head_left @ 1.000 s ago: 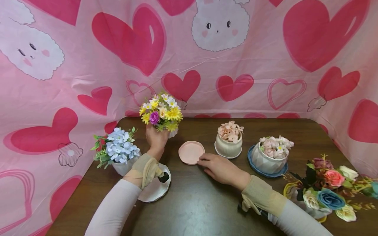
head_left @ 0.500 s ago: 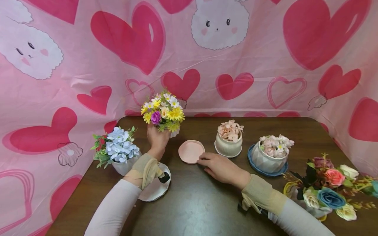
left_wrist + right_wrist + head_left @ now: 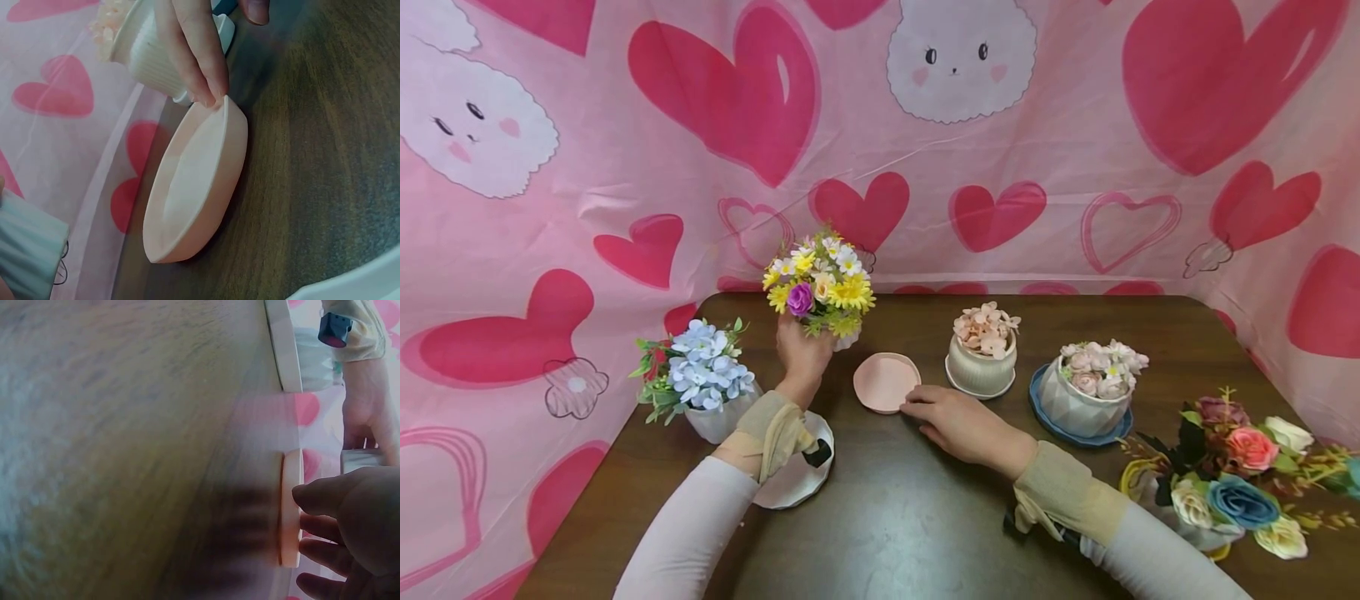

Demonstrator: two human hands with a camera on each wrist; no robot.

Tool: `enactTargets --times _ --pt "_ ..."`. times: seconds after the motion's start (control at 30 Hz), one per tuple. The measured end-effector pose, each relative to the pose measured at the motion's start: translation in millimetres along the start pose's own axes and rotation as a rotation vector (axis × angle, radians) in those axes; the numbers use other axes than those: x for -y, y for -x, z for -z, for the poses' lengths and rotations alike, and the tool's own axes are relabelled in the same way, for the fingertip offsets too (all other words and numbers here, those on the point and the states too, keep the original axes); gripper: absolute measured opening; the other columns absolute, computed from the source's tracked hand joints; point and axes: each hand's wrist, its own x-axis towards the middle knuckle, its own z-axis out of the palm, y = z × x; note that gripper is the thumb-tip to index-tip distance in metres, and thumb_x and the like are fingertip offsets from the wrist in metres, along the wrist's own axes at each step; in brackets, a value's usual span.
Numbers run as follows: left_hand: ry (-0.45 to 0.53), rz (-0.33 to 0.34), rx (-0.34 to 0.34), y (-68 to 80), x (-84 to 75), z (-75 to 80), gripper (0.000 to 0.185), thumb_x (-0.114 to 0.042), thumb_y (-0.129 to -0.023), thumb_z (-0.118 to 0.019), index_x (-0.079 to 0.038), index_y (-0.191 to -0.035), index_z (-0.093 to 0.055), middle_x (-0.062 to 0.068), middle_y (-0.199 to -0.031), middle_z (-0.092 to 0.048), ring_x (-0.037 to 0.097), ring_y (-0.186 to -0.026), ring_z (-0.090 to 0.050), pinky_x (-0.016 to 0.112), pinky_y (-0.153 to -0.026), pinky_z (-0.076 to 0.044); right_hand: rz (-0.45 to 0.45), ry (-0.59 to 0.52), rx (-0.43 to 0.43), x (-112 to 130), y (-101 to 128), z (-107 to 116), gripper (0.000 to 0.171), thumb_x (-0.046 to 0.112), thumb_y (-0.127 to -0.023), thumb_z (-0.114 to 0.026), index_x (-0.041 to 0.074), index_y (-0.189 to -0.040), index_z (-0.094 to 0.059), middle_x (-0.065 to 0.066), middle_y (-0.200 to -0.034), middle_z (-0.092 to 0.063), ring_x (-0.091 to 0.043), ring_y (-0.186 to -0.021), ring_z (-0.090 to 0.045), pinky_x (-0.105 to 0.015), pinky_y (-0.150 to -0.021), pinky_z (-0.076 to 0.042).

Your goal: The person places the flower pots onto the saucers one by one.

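Note:
My left hand (image 3: 802, 350) grips a small white pot of yellow daisies with one purple bloom (image 3: 820, 282), held just above the dark wooden table (image 3: 902, 517) to the left of a pink saucer (image 3: 886, 382). My right hand (image 3: 951, 421) lies flat on the table, its fingertips (image 3: 203, 75) touching the near right rim of that saucer (image 3: 197, 187). In the right wrist view the saucer (image 3: 291, 506) shows edge-on against the fingers (image 3: 325, 522), with the left hand (image 3: 369, 409) beyond it. The saucer holds nothing.
A pot of blue flowers (image 3: 707, 379) stands at the left edge beside a white saucer (image 3: 793, 475). A ribbed cream pot (image 3: 981, 362) and a faceted pot on a blue saucer (image 3: 1086, 400) stand to the right. A rose bouquet (image 3: 1232, 475) fills the near right corner.
My left hand has carried the yellow flower pot slightly to the right, closer to the pink saucer. My right hand has stayed at the saucer's rim.

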Motion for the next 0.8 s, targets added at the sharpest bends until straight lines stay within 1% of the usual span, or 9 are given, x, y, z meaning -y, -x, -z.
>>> enactTargets --times 0.17,0.27,0.4,0.67,0.8 --pt "0.011 -0.031 0.023 1.4 -1.6 1.0 0.053 -0.007 -0.074 -0.075 -0.01 -0.125 -0.062 0.01 -0.122 -0.068 0.027 -0.117 -0.061 0.047 -0.104 -0.046 0.01 0.001 -0.009 -0.1 -0.3 0.0 0.035 0.01 -0.087 -0.073 0.01 -0.121 -0.069 -0.006 -0.122 -0.066 -0.021 -0.113 -0.064 -0.037 -0.098 -0.052" --pt "0.02 -0.03 0.033 1.8 -2.3 1.4 0.054 -0.007 -0.073 -0.077 -0.011 -0.125 -0.062 0.009 -0.123 -0.068 0.027 -0.118 -0.061 0.046 -0.105 -0.046 0.013 0.0 -0.012 0.0 -0.4 0.4 0.034 0.01 -0.087 -0.073 0.01 -0.121 -0.069 -0.006 -0.121 -0.066 -0.021 -0.113 -0.064 -0.037 -0.098 -0.052" --pt "0.014 -0.04 0.034 3.1 -3.6 2.5 0.053 -0.008 -0.072 -0.077 -0.01 -0.124 -0.063 0.01 -0.121 -0.069 0.028 -0.116 -0.062 0.047 -0.103 -0.046 0.013 0.0 -0.009 0.1 -0.8 0.7 0.034 0.01 -0.087 -0.073 0.01 -0.121 -0.069 -0.006 -0.122 -0.066 -0.021 -0.113 -0.064 -0.037 -0.098 -0.052" --pt "0.012 -0.086 0.042 6.2 -7.0 2.7 0.05 -0.004 -0.072 -0.073 -0.007 -0.122 -0.064 0.012 -0.118 -0.069 0.03 -0.114 -0.062 0.047 -0.1 -0.047 0.009 -0.008 0.0 0.3 -0.6 2.0 0.035 0.01 -0.087 -0.073 0.01 -0.121 -0.069 -0.007 -0.123 -0.065 -0.022 -0.114 -0.064 -0.038 -0.099 -0.052" --pt "-0.005 -0.081 0.045 8.2 -8.2 2.3 0.05 -0.006 -0.073 -0.071 -0.007 -0.122 -0.063 0.012 -0.119 -0.069 0.03 -0.114 -0.062 0.047 -0.1 -0.047 0.015 -0.006 -0.002 0.1 -0.1 1.8 0.035 0.01 -0.087 -0.073 0.009 -0.121 -0.069 -0.007 -0.123 -0.066 -0.022 -0.114 -0.063 -0.038 -0.099 -0.052"
